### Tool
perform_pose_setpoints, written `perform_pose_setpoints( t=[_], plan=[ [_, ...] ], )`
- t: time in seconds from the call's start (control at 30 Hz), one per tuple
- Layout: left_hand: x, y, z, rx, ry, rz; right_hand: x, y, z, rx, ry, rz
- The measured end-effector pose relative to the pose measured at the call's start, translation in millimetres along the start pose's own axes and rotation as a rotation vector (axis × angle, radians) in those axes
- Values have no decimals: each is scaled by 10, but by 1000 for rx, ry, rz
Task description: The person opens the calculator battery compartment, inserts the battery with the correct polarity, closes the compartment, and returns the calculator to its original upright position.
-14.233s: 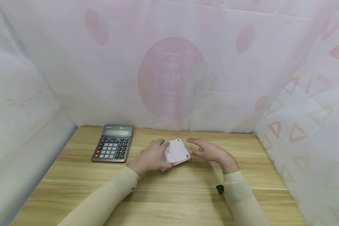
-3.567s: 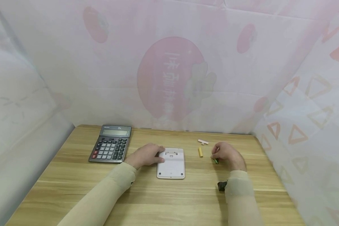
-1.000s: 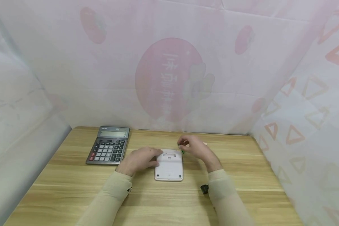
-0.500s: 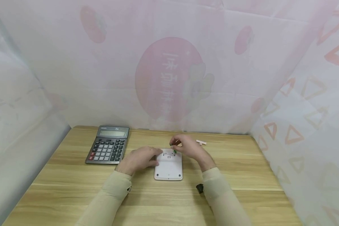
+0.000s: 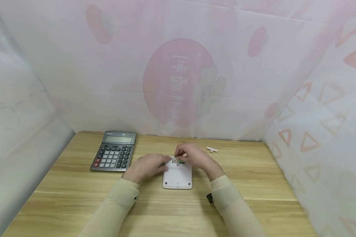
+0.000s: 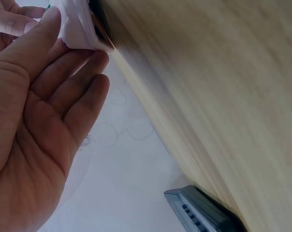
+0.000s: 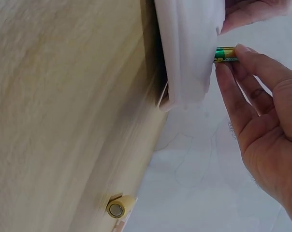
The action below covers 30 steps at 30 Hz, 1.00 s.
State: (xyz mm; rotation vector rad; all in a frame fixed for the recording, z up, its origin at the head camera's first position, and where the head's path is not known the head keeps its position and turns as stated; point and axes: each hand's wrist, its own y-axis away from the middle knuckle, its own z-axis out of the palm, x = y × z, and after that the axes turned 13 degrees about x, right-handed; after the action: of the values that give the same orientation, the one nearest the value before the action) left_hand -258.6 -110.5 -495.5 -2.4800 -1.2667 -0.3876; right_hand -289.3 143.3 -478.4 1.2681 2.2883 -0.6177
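Observation:
A white flat device (image 5: 178,179) lies on the table with its back up and its battery compartment (image 5: 174,161) uncovered. My left hand (image 5: 148,166) holds it at the upper left corner, the thumb on the device and the other fingers along its edge in the left wrist view. Between the thumb and fingers of my right hand (image 5: 195,157) is a green and gold battery (image 7: 226,54), its green end at the compartment. How deep that end sits is hidden. The battery cover (image 5: 212,149), small and white, lies behind my right hand.
A grey desk calculator (image 5: 114,152) stands at the back left of the wooden table (image 5: 154,210). On the table in the right wrist view lies a yellow battery (image 7: 118,208), which my right hand hides in the head view. Printed cloth walls (image 5: 243,108) enclose the back and sides.
Since 14.2 s ago the device has been turned and its cover taken off. My right hand took the green battery from the table, then moved left to the compartment. My left hand stays on the device.

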Motion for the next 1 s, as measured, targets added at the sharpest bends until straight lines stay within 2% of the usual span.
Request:
perform_pose_setpoints(
  t=[0.2, 0.23, 0.27, 0.43, 0.47, 0.5, 0.77, 1.0],
  plan=[
    [-35, -26, 45, 19, -13, 8, 4, -10, 12, -27, 44, -77],
    [-122, -35, 120, 40, -5, 37, 6, -10, 13, -29, 54, -90],
    [-128, -36, 130, 46, -2, 41, 8, -11, 15, -31, 63, -104],
    [-78, -41, 146, 63, -8, 3, 19, -4, 21, -45, 89, -141],
    [18, -31, 76, 47, -11, -38, 18, 1, 23, -51, 95, -146],
    [36, -29, 68, 47, -7, -52, 17, 6, 24, -55, 105, -155],
    [69, -15, 46, 55, 16, -92, 11, 41, 52, -64, 178, -197],
    [103, -20, 55, 46, 39, -118, 42, 68, 62, -52, 180, -216]
  ],
)
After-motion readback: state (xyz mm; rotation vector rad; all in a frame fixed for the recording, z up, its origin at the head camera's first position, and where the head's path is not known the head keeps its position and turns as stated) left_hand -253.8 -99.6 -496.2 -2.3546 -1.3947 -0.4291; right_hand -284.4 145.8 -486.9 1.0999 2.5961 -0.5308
